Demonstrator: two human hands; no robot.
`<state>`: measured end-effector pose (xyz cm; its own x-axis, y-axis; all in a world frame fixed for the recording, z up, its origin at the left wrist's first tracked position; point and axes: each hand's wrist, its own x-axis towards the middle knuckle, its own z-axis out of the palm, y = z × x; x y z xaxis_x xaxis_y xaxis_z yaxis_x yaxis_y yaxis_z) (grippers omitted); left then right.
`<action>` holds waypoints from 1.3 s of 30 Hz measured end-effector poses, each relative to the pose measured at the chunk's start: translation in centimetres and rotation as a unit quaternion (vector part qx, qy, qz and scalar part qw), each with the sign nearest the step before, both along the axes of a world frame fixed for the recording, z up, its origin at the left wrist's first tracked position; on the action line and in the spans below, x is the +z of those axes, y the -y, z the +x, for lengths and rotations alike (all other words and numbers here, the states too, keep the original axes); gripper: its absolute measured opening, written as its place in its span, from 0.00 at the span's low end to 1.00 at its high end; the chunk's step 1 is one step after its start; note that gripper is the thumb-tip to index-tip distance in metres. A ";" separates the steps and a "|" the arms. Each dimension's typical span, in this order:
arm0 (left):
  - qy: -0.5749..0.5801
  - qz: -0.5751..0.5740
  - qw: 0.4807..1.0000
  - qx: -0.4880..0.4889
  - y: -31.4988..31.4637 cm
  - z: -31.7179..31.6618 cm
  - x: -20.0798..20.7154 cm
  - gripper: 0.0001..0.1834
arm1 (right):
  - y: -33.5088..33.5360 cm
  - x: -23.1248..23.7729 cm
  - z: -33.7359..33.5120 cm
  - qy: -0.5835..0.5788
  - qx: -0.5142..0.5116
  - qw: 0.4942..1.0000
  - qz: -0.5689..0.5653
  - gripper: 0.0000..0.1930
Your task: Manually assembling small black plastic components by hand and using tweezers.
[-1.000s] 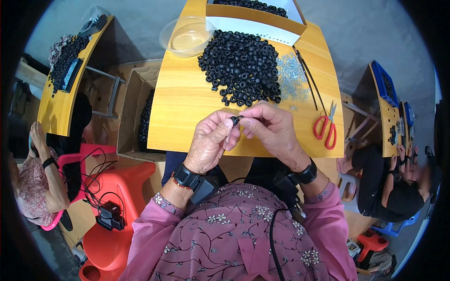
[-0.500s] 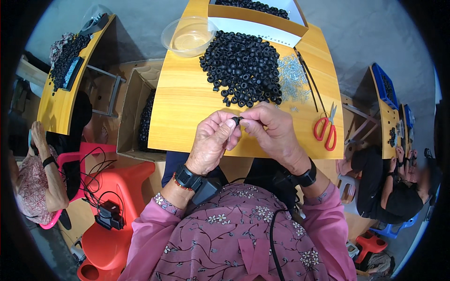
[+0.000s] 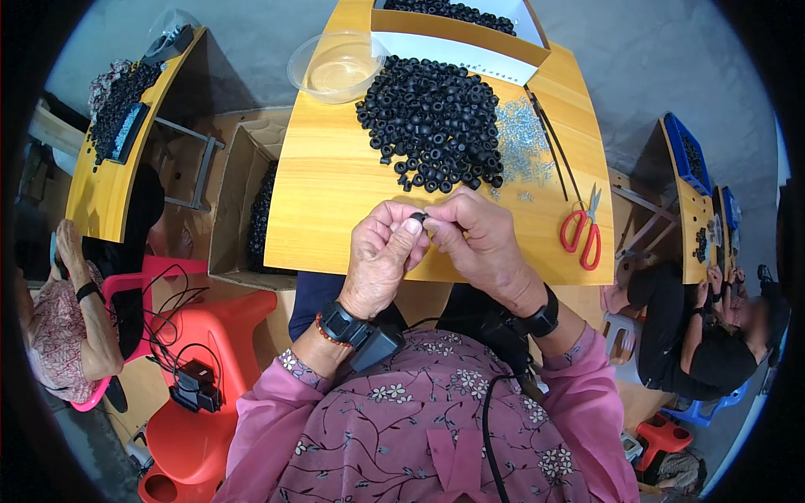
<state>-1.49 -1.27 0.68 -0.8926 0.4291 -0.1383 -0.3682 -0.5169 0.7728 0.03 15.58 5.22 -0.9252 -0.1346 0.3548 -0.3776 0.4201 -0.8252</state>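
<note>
Fingers of the left hand point(image 3: 376, 258) pinch a small, round black piece point(image 3: 418, 217) above the yellow wooden worktop point(image 3: 319, 193), near its front edge; those of the right hand point(image 3: 482, 245) meet at the piece's right side, their exact grip hidden. Beyond lies a heap of similar black pieces point(image 3: 432, 121). Red-handled metal scissors point(image 3: 590, 215) rest near the front right corner.

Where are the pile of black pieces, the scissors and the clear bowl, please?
Pile of black pieces point(image 3: 432, 121): head view, its middle.
Scissors point(image 3: 592, 214): head view, near pivot.
Clear bowl point(image 3: 335, 78): head view, base.
</note>
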 end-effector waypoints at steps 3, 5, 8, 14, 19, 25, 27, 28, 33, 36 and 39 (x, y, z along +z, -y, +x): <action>-0.011 -0.005 1.000 0.016 -0.4 0.4 0.1 0.10 | -0.1 -0.7 0.2 0.046 0.003 0.997 -0.070 0.03; -0.017 -0.007 1.000 0.016 -0.4 0.4 0.2 0.10 | 0.1 -0.7 0.3 0.043 -0.002 0.995 -0.093 0.03; -0.024 -0.014 1.000 0.009 -0.4 0.3 0.1 0.10 | -0.2 -0.5 0.3 0.087 -0.005 0.988 -0.127 0.04; -0.030 -0.047 0.998 0.008 -0.3 0.3 0.5 0.09 | -0.9 -0.3 0.0 0.084 0.004 0.995 -0.058 0.03; -0.044 -0.049 0.998 0.011 -0.2 0.2 0.1 0.09 | -0.7 -0.2 -0.1 0.088 0.001 0.993 -0.073 0.02; -0.054 -0.003 0.998 0.037 -0.4 0.5 -0.2 0.08 | -0.1 -0.8 0.2 0.062 -0.002 0.995 -0.080 0.03; -0.051 0.001 0.998 0.039 -0.3 0.5 -0.3 0.08 | 0.2 -0.9 0.2 0.068 -0.005 0.992 -0.103 0.04; -0.049 0.003 0.998 0.040 -0.3 0.4 -0.3 0.08 | 0.2 -1.1 0.0 0.065 -0.003 0.992 -0.108 0.05; -0.082 -0.026 0.995 0.051 -0.5 0.6 -0.1 0.07 | -0.7 -0.3 -0.7 -0.008 0.033 0.999 0.007 0.06; -0.087 -0.012 0.994 0.060 -0.7 0.7 0.1 0.06 | -0.9 -0.3 -0.8 0.011 0.043 0.999 0.001 0.06; -0.074 0.033 0.994 0.069 -0.7 0.4 -0.2 0.06 | -0.1 -1.0 -0.8 -0.003 0.023 1.000 -0.003 0.06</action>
<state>-1.10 -0.54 0.48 -0.9521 0.3049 0.0228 -0.1752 -0.6053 0.7765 -0.81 15.69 4.24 -0.9157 -0.1758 0.3613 -0.4018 0.3970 -0.8252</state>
